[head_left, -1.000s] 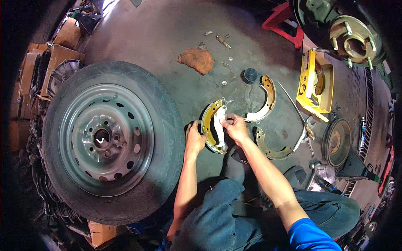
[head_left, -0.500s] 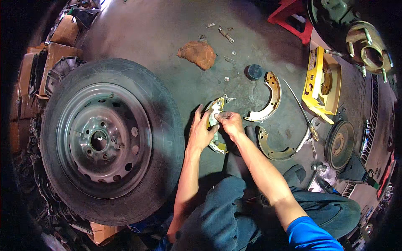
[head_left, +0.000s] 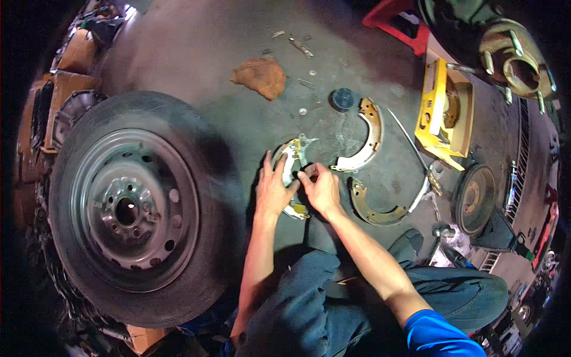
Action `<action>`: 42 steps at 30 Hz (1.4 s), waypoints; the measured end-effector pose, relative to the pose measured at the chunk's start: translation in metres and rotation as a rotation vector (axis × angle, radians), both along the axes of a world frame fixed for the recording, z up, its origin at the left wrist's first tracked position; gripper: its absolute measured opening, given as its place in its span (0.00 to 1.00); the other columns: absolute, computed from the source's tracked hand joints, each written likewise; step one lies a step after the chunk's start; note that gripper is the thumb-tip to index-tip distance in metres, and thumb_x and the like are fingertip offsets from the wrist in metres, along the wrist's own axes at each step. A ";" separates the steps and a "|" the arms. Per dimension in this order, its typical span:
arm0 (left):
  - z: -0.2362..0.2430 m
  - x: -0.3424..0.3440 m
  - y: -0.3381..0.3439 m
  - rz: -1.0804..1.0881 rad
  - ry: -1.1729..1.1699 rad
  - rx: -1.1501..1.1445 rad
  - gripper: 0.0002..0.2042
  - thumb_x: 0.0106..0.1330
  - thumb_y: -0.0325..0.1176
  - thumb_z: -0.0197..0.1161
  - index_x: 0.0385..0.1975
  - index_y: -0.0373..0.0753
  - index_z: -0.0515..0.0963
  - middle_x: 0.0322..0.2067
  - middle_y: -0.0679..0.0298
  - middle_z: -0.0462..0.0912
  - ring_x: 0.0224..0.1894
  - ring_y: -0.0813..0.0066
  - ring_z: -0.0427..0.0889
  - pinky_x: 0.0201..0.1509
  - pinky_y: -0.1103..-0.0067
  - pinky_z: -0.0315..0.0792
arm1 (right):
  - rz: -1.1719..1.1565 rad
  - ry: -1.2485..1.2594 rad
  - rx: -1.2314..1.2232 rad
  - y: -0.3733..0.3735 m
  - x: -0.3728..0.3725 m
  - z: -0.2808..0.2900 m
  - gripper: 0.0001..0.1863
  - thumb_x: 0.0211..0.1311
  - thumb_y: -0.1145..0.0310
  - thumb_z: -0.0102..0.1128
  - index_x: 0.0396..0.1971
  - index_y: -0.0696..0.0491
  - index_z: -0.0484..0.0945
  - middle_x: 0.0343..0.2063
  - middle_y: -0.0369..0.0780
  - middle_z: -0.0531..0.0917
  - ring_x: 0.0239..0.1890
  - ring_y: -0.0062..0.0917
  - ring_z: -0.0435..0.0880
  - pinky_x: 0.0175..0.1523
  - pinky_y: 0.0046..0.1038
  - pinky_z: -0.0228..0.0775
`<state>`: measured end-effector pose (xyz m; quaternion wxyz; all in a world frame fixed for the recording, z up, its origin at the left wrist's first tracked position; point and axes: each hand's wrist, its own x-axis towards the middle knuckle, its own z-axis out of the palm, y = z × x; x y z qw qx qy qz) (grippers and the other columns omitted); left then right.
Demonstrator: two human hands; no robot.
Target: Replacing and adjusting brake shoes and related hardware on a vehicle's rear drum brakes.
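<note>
A curved brake shoe with a pale lining and a metal lever at its top lies under my hands in front of my knees. My left hand grips it from the left, fingers curled over the lining and thumb toward the middle. My right hand is closed at its right side, thumb and fingers bent together; whatever is between those fingertips is hidden. Another shoe lies to the right, with a darker shoe below it, beside a long rod with metal fittings.
A large wheel fills the left, near cardboard boxes. Small hardware, a brown lump and a round black piece lie ahead. Rightward are a yellow open box, drum, red stand and hub.
My left fingers have moved from the shoe's outer edge onto its lining. My right hand has shifted slightly lower along it, fingers more bent. The view has shifted, moving most things leftward.
</note>
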<state>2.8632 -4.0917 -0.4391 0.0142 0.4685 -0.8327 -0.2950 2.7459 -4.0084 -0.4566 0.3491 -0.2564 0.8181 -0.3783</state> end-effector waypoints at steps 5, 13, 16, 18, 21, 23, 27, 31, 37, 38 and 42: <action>0.002 0.003 0.000 0.042 -0.044 -0.014 0.35 0.56 0.35 0.72 0.66 0.45 0.66 0.70 0.43 0.57 0.68 0.43 0.65 0.68 0.61 0.67 | -0.252 0.183 -0.111 0.050 -0.024 0.024 0.12 0.61 0.62 0.66 0.32 0.56 0.83 0.25 0.45 0.86 0.27 0.36 0.86 0.35 0.36 0.76; -0.006 -0.019 0.010 0.108 -0.004 -0.074 0.31 0.57 0.35 0.70 0.63 0.41 0.68 0.70 0.45 0.57 0.66 0.43 0.66 0.68 0.61 0.64 | -0.184 0.207 0.218 0.071 -0.104 -0.009 0.14 0.51 0.62 0.74 0.30 0.58 0.85 0.28 0.49 0.87 0.34 0.41 0.88 0.42 0.40 0.77; -0.015 -0.021 0.012 0.106 0.023 -0.102 0.33 0.56 0.34 0.71 0.63 0.42 0.68 0.69 0.45 0.58 0.65 0.44 0.67 0.68 0.61 0.64 | -0.151 0.195 0.388 0.065 -0.108 -0.022 0.17 0.45 0.63 0.79 0.30 0.58 0.86 0.30 0.51 0.87 0.37 0.45 0.87 0.43 0.41 0.77; -0.019 -0.021 0.014 0.116 0.070 -0.128 0.33 0.55 0.34 0.72 0.63 0.41 0.68 0.67 0.46 0.61 0.64 0.45 0.67 0.68 0.60 0.64 | -0.151 0.179 0.382 0.064 -0.110 -0.019 0.15 0.46 0.64 0.78 0.30 0.58 0.86 0.30 0.51 0.87 0.37 0.45 0.87 0.44 0.41 0.76; -0.025 -0.019 0.016 0.118 0.089 -0.176 0.32 0.55 0.34 0.72 0.62 0.41 0.69 0.65 0.47 0.64 0.63 0.46 0.67 0.66 0.60 0.65 | -0.112 0.197 0.390 0.070 -0.114 -0.020 0.12 0.51 0.67 0.74 0.30 0.58 0.84 0.30 0.51 0.86 0.38 0.47 0.86 0.45 0.43 0.76; -0.030 -0.015 0.018 0.122 0.079 -0.200 0.31 0.56 0.33 0.71 0.62 0.41 0.70 0.64 0.47 0.65 0.62 0.46 0.68 0.65 0.59 0.65 | -0.053 0.310 0.394 0.074 -0.116 -0.019 0.11 0.55 0.68 0.71 0.32 0.58 0.80 0.31 0.52 0.85 0.39 0.49 0.85 0.44 0.45 0.74; -0.035 -0.002 0.028 -0.080 0.019 -0.247 0.27 0.58 0.31 0.69 0.60 0.43 0.72 0.61 0.51 0.68 0.61 0.51 0.70 0.62 0.60 0.67 | -0.215 0.192 0.052 0.085 -0.115 0.010 0.07 0.61 0.72 0.66 0.34 0.59 0.78 0.26 0.48 0.85 0.30 0.38 0.86 0.38 0.37 0.75; -0.029 -0.002 0.038 -0.125 0.084 -0.202 0.26 0.57 0.33 0.69 0.58 0.44 0.74 0.60 0.55 0.71 0.61 0.53 0.70 0.62 0.60 0.65 | -0.256 -0.230 -0.117 0.082 -0.082 0.024 0.10 0.59 0.72 0.70 0.40 0.55 0.86 0.25 0.38 0.87 0.29 0.15 0.82 0.36 0.22 0.75; -0.033 -0.007 0.039 -0.024 0.171 -0.208 0.23 0.57 0.35 0.69 0.54 0.44 0.77 0.60 0.55 0.71 0.62 0.53 0.69 0.66 0.60 0.61 | 0.003 -0.131 -0.079 0.039 -0.044 -0.003 0.11 0.60 0.73 0.64 0.42 0.56 0.86 0.30 0.44 0.89 0.32 0.27 0.88 0.42 0.29 0.78; -0.034 -0.008 0.038 -0.017 0.183 -0.225 0.22 0.56 0.34 0.69 0.53 0.44 0.78 0.60 0.55 0.71 0.62 0.53 0.69 0.66 0.59 0.61 | -0.064 -0.150 -0.048 0.030 -0.040 -0.008 0.11 0.59 0.73 0.64 0.42 0.57 0.86 0.29 0.44 0.88 0.31 0.27 0.88 0.41 0.29 0.78; -0.035 -0.010 0.040 -0.034 0.175 -0.255 0.20 0.57 0.34 0.70 0.50 0.44 0.80 0.59 0.57 0.73 0.60 0.56 0.71 0.65 0.59 0.61 | -0.202 -0.207 0.020 0.012 -0.031 -0.013 0.10 0.58 0.73 0.66 0.39 0.58 0.86 0.27 0.45 0.88 0.30 0.28 0.88 0.40 0.29 0.78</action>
